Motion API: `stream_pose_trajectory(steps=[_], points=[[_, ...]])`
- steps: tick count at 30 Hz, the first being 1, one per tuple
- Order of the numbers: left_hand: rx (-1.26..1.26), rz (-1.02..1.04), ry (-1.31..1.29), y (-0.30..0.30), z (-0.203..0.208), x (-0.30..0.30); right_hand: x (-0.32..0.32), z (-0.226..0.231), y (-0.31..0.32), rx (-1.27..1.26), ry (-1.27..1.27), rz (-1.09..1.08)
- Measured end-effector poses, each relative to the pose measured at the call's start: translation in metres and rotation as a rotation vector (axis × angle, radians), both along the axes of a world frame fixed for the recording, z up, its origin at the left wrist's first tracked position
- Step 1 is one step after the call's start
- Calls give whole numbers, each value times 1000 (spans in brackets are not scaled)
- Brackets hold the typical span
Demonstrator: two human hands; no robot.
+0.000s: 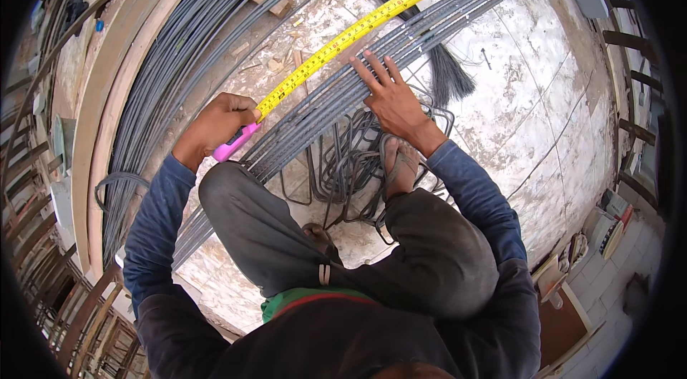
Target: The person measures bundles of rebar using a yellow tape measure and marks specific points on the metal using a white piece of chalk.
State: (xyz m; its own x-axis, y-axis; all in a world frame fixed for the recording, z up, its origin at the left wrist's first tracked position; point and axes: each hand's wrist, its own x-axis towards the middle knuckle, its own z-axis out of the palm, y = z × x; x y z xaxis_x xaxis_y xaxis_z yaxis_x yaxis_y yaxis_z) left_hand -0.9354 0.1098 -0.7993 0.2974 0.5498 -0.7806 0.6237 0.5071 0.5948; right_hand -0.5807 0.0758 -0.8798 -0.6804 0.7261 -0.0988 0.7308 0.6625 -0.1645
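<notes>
My left hand (223,123) is closed round a pink tape measure (236,143), just left of a bundle of steel rebar rods. From its case the yellow blade (351,34) runs out up and to the right, ending near the rods at the far side. My right hand (392,98) lies open on the rebar bundle (315,115), fingers spread across the rods. Pale marks show on the rods beyond that hand. Bent steel stirrups (345,171) are heaped on the floor beneath the bundle, close to my foot.
A hank of thin dark tie wire (447,75) lies under and beyond the bundle. More long rods (172,57) are stacked at the left, beside wooden planks (107,93). A small wood block (270,1) sits near them. Boards and assorted items (572,257) stand at the right.
</notes>
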Motion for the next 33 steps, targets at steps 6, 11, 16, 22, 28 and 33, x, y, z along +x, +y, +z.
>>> stream_pose_trajectory(steps=[6, 11, 16, 22, 28, 33], points=[[152, -216, 208, -3, 29, -1, -2, 7, -9, -49, 45, -58], [117, -175, 270, -4, 41, -22, -4, 15, -2, -110, 140, -57], [-2, 74, 120, -10, 50, -42, -9, 19, 6, -171, 126, -21], [-141, 143, 4, -26, 46, -40, -3, 32, 3, -135, 105, -39], [-61, -237, 157, -73, 23, -42, -6, 2, 7, -7, 144, 2], [-50, -50, 203, -114, -13, -70, -11, 27, 4, -73, 24, 3]])
